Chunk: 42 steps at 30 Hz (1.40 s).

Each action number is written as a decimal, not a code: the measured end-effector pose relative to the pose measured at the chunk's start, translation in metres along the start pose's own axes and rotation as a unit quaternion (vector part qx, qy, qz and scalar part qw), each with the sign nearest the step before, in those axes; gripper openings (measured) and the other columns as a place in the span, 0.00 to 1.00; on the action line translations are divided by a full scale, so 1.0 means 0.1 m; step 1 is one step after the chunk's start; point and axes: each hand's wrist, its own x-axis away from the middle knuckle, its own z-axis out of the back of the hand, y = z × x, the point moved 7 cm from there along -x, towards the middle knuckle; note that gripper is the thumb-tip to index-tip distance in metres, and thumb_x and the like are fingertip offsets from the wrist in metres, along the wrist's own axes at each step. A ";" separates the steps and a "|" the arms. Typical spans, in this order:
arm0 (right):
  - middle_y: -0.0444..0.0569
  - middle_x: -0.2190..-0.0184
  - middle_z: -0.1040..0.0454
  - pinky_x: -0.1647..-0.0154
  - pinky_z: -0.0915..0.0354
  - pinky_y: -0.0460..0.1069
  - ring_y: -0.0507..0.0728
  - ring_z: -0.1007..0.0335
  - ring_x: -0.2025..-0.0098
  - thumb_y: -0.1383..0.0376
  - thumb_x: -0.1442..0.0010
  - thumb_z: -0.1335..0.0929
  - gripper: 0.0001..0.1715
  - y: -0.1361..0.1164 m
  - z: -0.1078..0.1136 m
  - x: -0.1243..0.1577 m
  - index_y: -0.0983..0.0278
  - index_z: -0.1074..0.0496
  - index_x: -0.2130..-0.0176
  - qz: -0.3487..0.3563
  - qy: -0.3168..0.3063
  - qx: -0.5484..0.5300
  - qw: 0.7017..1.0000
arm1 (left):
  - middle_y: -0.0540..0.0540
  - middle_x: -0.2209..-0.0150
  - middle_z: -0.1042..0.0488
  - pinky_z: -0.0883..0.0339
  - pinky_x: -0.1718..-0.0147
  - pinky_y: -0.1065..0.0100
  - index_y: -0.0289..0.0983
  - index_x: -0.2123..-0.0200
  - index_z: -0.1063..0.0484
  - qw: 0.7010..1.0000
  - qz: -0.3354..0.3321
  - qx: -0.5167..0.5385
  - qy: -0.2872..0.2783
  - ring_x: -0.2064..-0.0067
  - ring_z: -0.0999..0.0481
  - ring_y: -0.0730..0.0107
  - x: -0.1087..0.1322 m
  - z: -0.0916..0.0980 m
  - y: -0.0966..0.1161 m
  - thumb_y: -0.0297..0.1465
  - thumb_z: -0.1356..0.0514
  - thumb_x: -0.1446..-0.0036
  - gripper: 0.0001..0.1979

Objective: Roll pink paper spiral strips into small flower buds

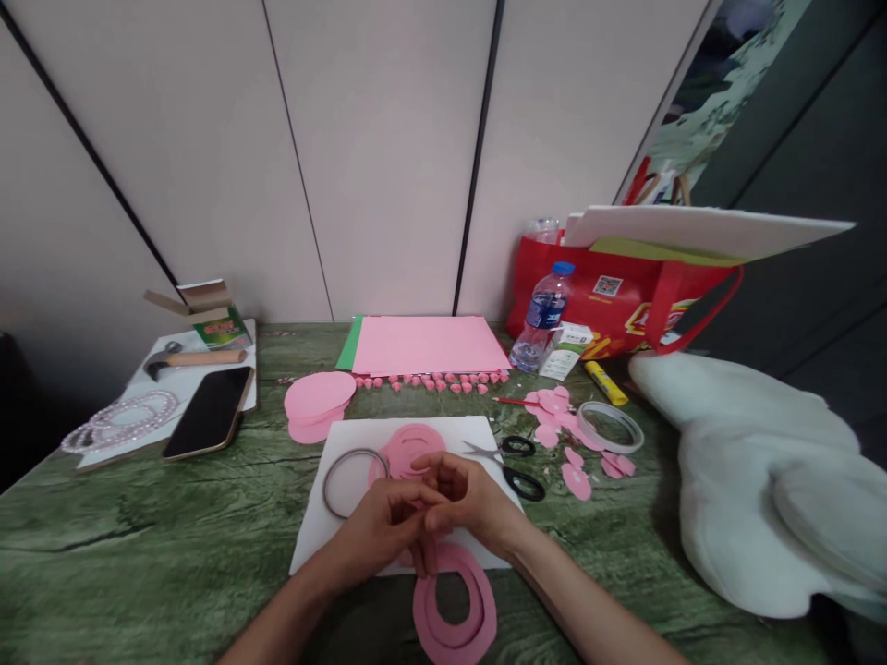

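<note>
My left hand [394, 517] and my right hand [467, 499] meet over a white board [311, 531], fingertips pinched together. Between them shows a bit of a pink paper strip, mostly hidden by the fingers. Below the hands, a cut pink paper ring [454, 637] with an open middle lies across the board's near edge. Behind them is a pink paper piece with curved cuts [416, 439]. To the left of that piece lies a thin grey ring [325, 485]. Scissors with black handles [523, 485] rest open at the board's right edge.
Pink sheets [430, 344] lie at the back behind several small rolled paper roses [454, 388]. Pink ovals [319, 399], a phone [210, 413], a hammer [208, 357] and beads [125, 420] are leftward. Paper scraps [575, 480], tape [637, 443], a bottle [540, 323] and a white cushion [748, 499] are rightward.
</note>
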 end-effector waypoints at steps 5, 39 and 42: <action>0.38 0.76 0.36 0.76 0.45 0.42 0.47 0.40 0.76 0.68 0.74 0.22 0.35 0.02 -0.03 0.01 0.63 0.30 0.62 -0.010 -0.020 0.013 1.000 | 0.48 0.85 0.28 0.35 0.83 0.74 0.31 0.72 0.27 1.000 -0.003 0.008 0.021 0.84 0.29 0.72 -0.01 0.02 -0.05 0.36 0.37 0.55 0.12; 0.54 0.60 0.28 0.61 0.32 0.51 0.57 0.32 0.58 0.73 0.44 0.38 0.18 -0.48 -0.13 0.35 0.61 0.31 0.55 0.418 0.130 0.516 0.736 | 0.46 0.74 0.29 0.41 0.65 0.71 0.30 0.75 0.27 0.980 -0.046 0.188 0.050 0.70 0.34 0.73 -0.03 0.13 0.06 0.27 0.40 0.51 0.05; 0.54 0.60 0.27 0.58 0.33 0.53 0.57 0.31 0.58 0.73 0.44 0.39 0.16 -0.51 -0.12 0.36 0.61 0.30 0.57 0.418 0.156 0.488 0.750 | 0.47 0.75 0.31 0.42 0.66 0.70 0.30 0.73 0.27 0.982 -0.049 0.175 0.043 0.71 0.35 0.73 -0.03 0.10 0.09 0.29 0.41 0.49 0.07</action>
